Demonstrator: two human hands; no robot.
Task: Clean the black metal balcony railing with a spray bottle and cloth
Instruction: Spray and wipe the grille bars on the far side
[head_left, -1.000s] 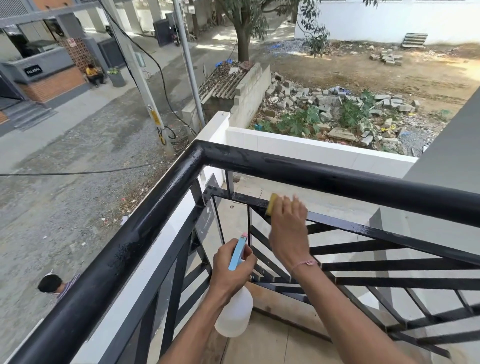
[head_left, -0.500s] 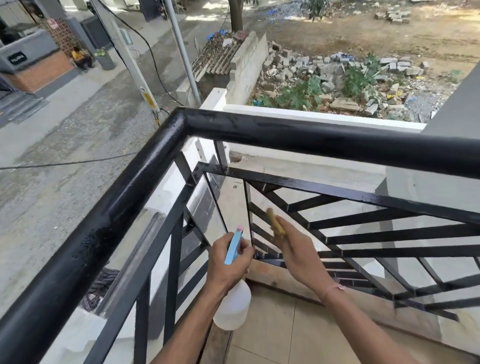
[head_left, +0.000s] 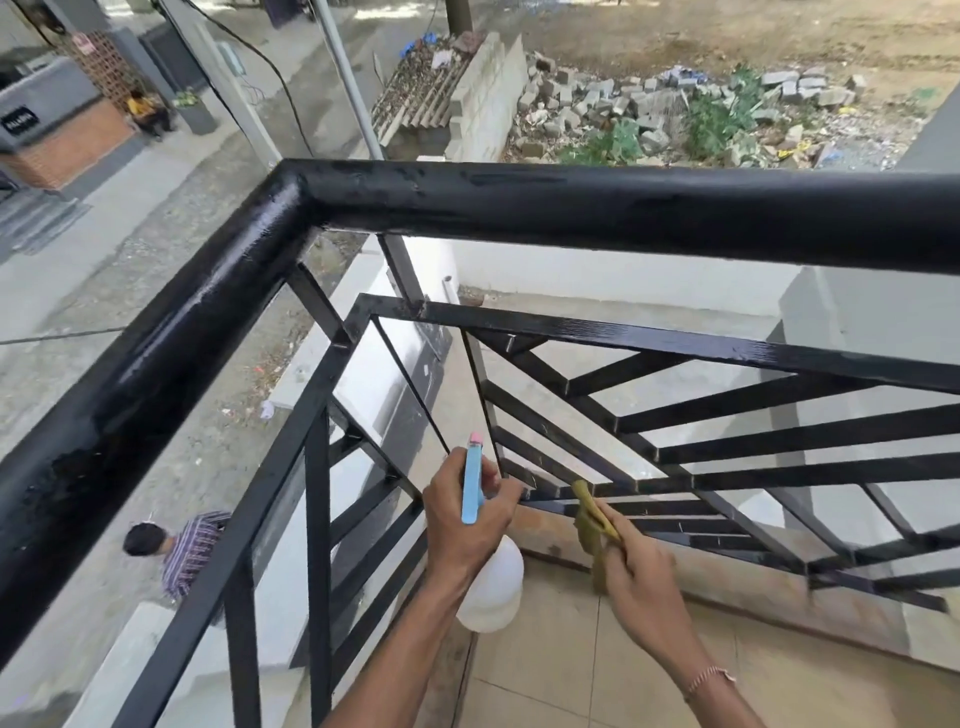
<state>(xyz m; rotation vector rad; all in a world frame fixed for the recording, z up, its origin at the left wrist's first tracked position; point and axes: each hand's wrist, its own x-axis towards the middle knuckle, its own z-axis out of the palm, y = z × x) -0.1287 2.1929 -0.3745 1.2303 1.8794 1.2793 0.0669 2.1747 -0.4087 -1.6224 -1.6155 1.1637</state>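
The black metal balcony railing (head_left: 571, 200) forms a corner, with a thick round top rail and slanted flat bars below. My left hand (head_left: 462, 512) grips a spray bottle (head_left: 491, 582) that has a white body and a blue trigger head, held low near the corner bars. My right hand (head_left: 636, 564) holds a yellow-green cloth (head_left: 589, 522) and presses its tip against the lower slanted bars, just right of the bottle.
Beige floor tiles (head_left: 582, 675) lie under my arms. Beyond the railing are a white parapet (head_left: 597, 270), a street far below with a person (head_left: 176, 545) walking, utility poles and a rubble lot (head_left: 649, 114). A grey wall (head_left: 883, 322) stands at the right.
My right hand has brought the cloth down from the upper inner rail to the lower slanted bars. The view has dropped lower and closer to the corner; the bottle stays in my left hand.
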